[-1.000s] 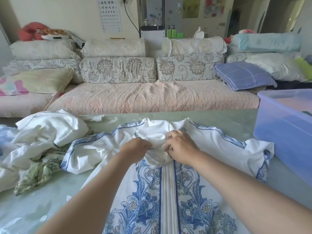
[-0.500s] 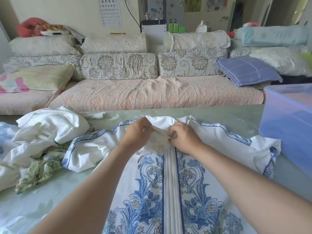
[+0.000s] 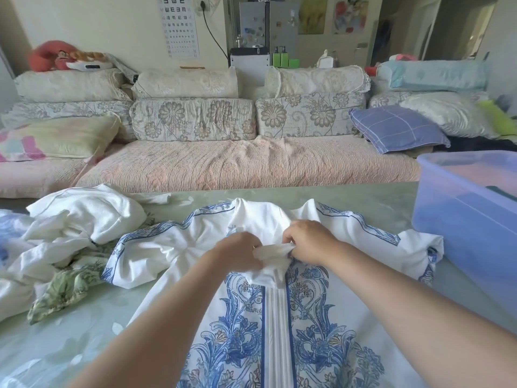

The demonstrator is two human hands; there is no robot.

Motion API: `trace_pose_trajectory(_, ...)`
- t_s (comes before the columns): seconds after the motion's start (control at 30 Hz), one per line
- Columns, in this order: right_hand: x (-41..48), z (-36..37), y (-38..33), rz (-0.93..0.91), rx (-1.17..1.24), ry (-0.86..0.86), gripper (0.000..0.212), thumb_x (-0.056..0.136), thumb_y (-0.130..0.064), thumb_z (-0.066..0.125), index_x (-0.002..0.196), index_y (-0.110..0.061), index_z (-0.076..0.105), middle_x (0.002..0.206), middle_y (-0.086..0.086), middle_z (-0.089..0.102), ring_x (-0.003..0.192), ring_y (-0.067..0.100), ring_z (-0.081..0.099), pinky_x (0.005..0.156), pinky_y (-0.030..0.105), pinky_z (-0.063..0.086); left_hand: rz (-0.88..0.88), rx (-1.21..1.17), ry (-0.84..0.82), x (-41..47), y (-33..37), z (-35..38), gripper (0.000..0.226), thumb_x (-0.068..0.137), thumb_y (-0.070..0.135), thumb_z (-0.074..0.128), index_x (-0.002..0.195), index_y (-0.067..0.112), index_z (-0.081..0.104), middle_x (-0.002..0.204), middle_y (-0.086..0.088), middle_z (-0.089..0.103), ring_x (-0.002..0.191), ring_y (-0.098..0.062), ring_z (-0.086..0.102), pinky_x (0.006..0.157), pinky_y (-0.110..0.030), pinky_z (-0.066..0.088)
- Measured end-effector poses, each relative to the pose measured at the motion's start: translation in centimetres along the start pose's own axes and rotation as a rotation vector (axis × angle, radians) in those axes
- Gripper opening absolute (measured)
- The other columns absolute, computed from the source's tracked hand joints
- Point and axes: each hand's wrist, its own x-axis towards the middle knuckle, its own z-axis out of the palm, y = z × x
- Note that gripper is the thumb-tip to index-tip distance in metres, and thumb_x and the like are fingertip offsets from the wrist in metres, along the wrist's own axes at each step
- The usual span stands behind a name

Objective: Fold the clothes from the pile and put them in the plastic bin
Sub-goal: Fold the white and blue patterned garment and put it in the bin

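Observation:
A white garment with blue floral print (image 3: 243,331) lies spread on the pale green table (image 3: 84,326) in front of me, its sleeves reaching left and right. My left hand (image 3: 237,254) and my right hand (image 3: 307,239) meet at its neckline, and both pinch a bunched white fold of the collar (image 3: 272,254) between them. The pile of white and green clothes (image 3: 64,242) sits at the left. The translucent blue plastic bin (image 3: 470,217) stands at the right edge of the table, with something dark inside it.
Behind the table runs a long sofa (image 3: 237,163) with floral cushions and a blue checked pillow (image 3: 397,127). The bin's near wall lies close to the garment's right sleeve (image 3: 419,247).
Both hands have stayed at the neckline, shifting slightly while they work the bunched collar fabric. The camera has tilted up a little.

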Motion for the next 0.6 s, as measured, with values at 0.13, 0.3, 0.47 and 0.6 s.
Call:
trace_pose_trajectory(0.13,0.8,0.2,0.6,0.098,-0.001,0.104,0.018,0.085,-0.011,0.061,0.088,-0.026,0.053,0.093,-0.004,0.053,0.079,0.021,0.055,0.060,0.029,0.034,0.017,-0.058,0.384,0.8,0.2,-0.9,0.005,0.079,0.018,0.064,0.081,0.021,0.061,0.089,0.001,0.060,0.084,-0.020,0.058,0.069,-0.032,0.051)
trace_pose_trajectory(0.3,1.8,-1.3,0.4,0.114,0.241,0.515,0.024,0.080,0.003,0.057,0.075,-0.017,0.045,0.074,-0.007,0.045,0.069,0.021,0.048,0.053,0.027,0.028,0.265,-0.344,0.844,0.7,0.8,-2.8,0.024,0.073,-0.013,0.048,0.079,0.010,0.045,0.078,-0.006,0.051,0.065,-0.019,0.040,0.055,-0.030,0.025)
trace_pose_trajectory(0.47,0.6,-1.2,1.3,0.021,0.044,0.328,0.039,0.072,0.013,0.048,0.068,-0.025,0.039,0.092,-0.002,0.043,0.074,0.021,0.047,0.052,0.026,0.023,0.177,-0.367,0.260,-0.5,0.6,-3.0,0.046,0.080,-0.008,0.054,0.115,0.020,0.046,0.086,0.005,0.058,0.073,-0.018,0.058,0.055,-0.028,0.049)
trace_pose_trajectory(0.6,-1.0,-0.1,1.4,-0.042,-0.047,-0.079,0.040,0.069,0.012,0.044,0.064,-0.027,0.039,0.085,-0.008,0.048,0.081,0.020,0.050,0.058,0.024,0.032,0.158,0.025,-0.015,-1.5,-0.9,-0.8,0.033,0.074,-0.010,0.043,0.075,0.020,0.055,0.073,0.005,0.050,0.071,-0.021,0.053,0.054,-0.024,0.039)
